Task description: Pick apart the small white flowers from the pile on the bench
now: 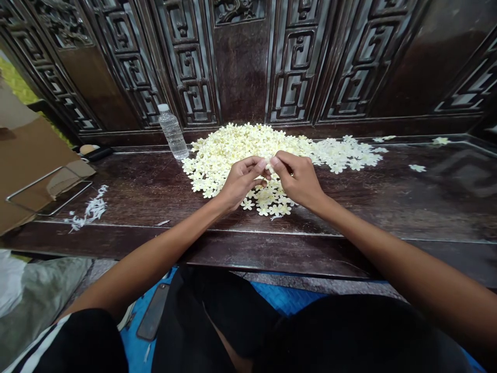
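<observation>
Both hands meet in front of a wide heap of pale yellow-white artificial flowers (233, 147) on a dark wooden bench. My left hand (243, 181) pinches one side of a small whitish flower (268, 166) between thumb and fingers. On its other side, the thumb and forefinger of my right hand (297, 176) close on the same flower. The fingertips cover most of it, so its exact shape is partly hidden. Loose flowers (272, 204) lie on the wood just below the hands, and whiter ones (341, 153) spread to the right.
A clear plastic bottle (173, 132) stands left of the heap. White scraps (91, 210) lie near a wire frame (50, 213) and a cardboard box (39, 155). Carved wooden panels (240, 67) rise behind the bench (373, 202). A phone (153, 311) rests below on a blue surface.
</observation>
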Demonstrator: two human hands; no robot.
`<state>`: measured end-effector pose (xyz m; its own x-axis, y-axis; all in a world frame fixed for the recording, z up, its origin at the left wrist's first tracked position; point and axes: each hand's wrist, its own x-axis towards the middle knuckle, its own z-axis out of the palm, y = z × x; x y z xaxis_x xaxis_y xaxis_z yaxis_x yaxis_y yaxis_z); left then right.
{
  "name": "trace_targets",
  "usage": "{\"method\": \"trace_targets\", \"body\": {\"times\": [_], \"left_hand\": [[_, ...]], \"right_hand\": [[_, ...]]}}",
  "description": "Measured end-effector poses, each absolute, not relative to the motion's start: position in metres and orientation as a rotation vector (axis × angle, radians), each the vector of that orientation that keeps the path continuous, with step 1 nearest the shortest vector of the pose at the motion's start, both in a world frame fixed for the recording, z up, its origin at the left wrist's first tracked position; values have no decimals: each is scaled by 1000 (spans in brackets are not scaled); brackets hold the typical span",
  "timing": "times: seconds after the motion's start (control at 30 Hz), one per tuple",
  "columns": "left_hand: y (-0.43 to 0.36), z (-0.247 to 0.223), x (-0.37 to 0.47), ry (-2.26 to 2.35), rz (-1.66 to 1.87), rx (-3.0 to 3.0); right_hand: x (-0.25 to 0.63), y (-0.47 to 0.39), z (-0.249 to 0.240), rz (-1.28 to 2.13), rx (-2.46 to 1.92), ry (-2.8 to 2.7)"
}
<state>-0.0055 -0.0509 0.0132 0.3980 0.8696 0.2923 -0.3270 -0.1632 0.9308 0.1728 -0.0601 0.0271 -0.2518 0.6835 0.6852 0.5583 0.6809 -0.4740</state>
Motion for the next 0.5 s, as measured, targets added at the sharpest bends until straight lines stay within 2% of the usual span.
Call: {"method": "trace_targets", "body": {"times": [0.5], "left_hand": [[-53, 16, -5, 512, 1134, 1322]], "right_hand": [[177, -55, 26, 135, -915, -2003]]}}
